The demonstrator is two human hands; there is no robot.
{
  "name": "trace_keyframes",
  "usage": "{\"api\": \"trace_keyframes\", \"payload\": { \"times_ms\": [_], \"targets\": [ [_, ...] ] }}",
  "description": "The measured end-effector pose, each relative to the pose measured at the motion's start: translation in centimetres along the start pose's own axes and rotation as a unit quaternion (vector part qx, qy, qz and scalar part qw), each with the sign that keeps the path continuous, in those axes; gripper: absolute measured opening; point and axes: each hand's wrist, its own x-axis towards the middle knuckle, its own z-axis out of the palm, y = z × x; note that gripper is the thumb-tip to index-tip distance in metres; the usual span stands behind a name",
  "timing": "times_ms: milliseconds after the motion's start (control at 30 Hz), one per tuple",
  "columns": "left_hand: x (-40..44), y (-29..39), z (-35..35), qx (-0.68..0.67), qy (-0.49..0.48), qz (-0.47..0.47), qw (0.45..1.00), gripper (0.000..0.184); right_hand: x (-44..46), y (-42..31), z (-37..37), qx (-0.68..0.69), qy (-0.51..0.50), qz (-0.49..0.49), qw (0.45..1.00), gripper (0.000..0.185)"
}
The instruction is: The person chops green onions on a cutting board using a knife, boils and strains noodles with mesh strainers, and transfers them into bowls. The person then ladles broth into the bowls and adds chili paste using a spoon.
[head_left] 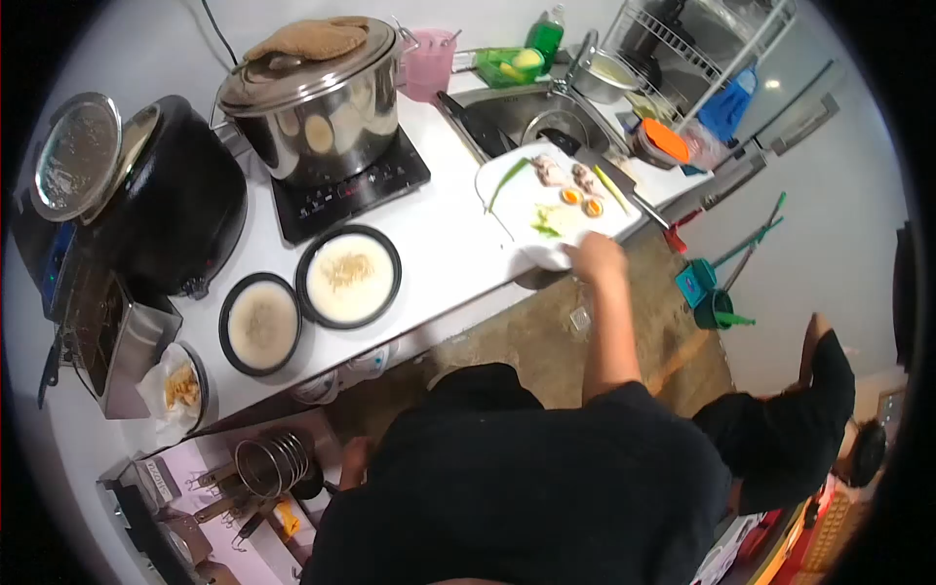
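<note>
My right hand (598,258) is at the near edge of a white cutting board (509,216), its fingers curled at a blurred white item I cannot make out. On the board lie two egg halves (582,202), pieces of meat (549,172), a long green vegetable stalk (509,183) and chopped pale-green vegetable (550,220). A knife (619,178) rests along the board's far side. Low beside my body, my left hand (357,460) shows only partly, near a shelf with wire strainers (271,465); its fingers are hidden.
Two black bowls of whitish liquid (348,276) stand on the counter. Behind them, a large steel pot (312,112) sits on an induction cooker (353,185), beside a dark pot (185,195). The sink (497,107) lies beyond the board. Another person (780,429) is at right.
</note>
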Motion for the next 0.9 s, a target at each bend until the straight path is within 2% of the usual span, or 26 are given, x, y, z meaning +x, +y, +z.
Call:
{"api": "trace_keyframes", "payload": {
  "times_ms": [33,67,100,133,167,200,233,267,300,333,400,433,500,533,600,633,700,733,767,800,833,867,900],
  "targets": [
    [1.7,-0.1,-0.5,0.140,-0.072,-0.070,0.985,0.030,1.7,3.4,-0.3,0.003,-0.023,0.093,0.995,0.044],
    [2.8,-0.3,-1.0,0.199,-0.073,-0.110,0.971,0.031,2.9,5.8,-0.6,0.011,0.022,0.141,0.990,0.041],
    [3.7,-0.5,-1.5,0.257,-0.078,-0.149,0.952,0.032,4.9,8.6,-0.6,0.022,0.104,0.192,0.976,0.046],
    [4.1,-1.3,-2.0,0.379,-0.085,0.038,0.921,0.032,5.9,7.8,-1.2,0.042,0.155,0.214,0.964,0.057],
    [3.8,-2.1,-2.3,0.496,-0.091,0.206,0.838,0.032,6.7,7.0,-1.9,0.063,0.207,0.233,0.948,0.077],
    [3.9,-2.1,-1.7,0.447,-0.046,0.050,0.892,0.030,6.5,3.9,-3.9,0.129,0.243,0.134,0.952,0.076],
    [4.4,-1.9,-1.7,0.471,-0.052,0.007,0.881,0.029,6.6,0.4,-5.0,0.195,0.273,0.036,0.942,0.076],
    [4.9,-1.7,-1.5,0.494,-0.061,-0.035,0.866,0.029,7.9,-2.9,-5.0,0.297,0.281,-0.099,0.907,0.077],
    [5.0,-1.5,-1.6,0.605,-0.122,0.025,0.787,0.029,8.9,-6.1,-5.0,0.394,0.276,-0.225,0.848,0.081],
    [4.7,-2.0,-1.3,0.441,-0.035,-0.038,0.896,0.029,8.2,-10.2,-6.1,0.392,0.261,-0.330,0.818,0.081],
    [3.7,-1.8,-0.4,0.260,0.117,-0.088,0.954,0.028,7.2,-17.1,-7.1,0.368,0.203,-0.478,0.772,0.071],
    [3.1,-1.4,0.0,0.267,0.174,-0.091,0.943,0.028,6.0,-20.6,-7.8,0.339,0.183,-0.554,0.738,0.066],
    [2.1,-5.0,0.1,0.321,0.205,-0.055,0.923,0.029,1.8,-27.1,-9.4,0.363,0.125,-0.646,0.660,0.060],
    [0.6,-4.4,0.7,0.302,0.244,-0.077,0.918,0.029,-0.4,-29.8,-10.1,0.320,0.102,-0.715,0.614,0.055],
    [-2.0,-2.6,1.6,0.161,0.301,-0.195,0.920,0.033,-6.6,-34.3,-11.5,0.263,0.034,-0.807,0.528,0.045],
    [-3.3,-6.4,1.8,0.256,0.273,-0.158,0.914,0.033,-9.1,-36.4,-11.6,0.229,-0.001,-0.842,0.488,0.042],
    [-5.6,-13.4,1.6,0.449,0.240,-0.076,0.857,0.033,-15.5,-39.5,-12.4,0.185,-0.034,-0.886,0.423,0.032],
    [-8.0,-11.1,3.8,0.180,0.451,-0.133,0.864,0.030,-17.2,-41.7,-12.9,0.193,0.027,-0.913,0.358,0.026],
    [-10.9,-10.3,3.2,0.293,0.352,-0.145,0.877,0.027,-18.2,-43.8,-14.0,0.194,0.098,-0.927,0.306,0.021],
    [-13.6,-11.2,4.1,0.437,0.367,-0.086,0.817,0.027,-18.5,-45.6,-16.3,0.224,0.098,-0.900,0.361,0.011],
    [-16.3,-12.9,4.5,0.396,0.358,-0.126,0.836,0.028,-18.7,-47.9,-18.4,0.298,0.165,-0.849,0.405,0.009],
    [-19.4,-14.6,5.5,0.280,0.353,-0.228,0.863,0.030,-19.6,-50.5,-21.5,0.285,0.211,-0.756,0.551,0.018],
    [-22.0,-14.2,6.2,0.184,0.362,-0.331,0.852,0.032,-16.8,-56.8,-23.4,0.369,0.261,-0.767,0.456,0.021]
  ]
}}
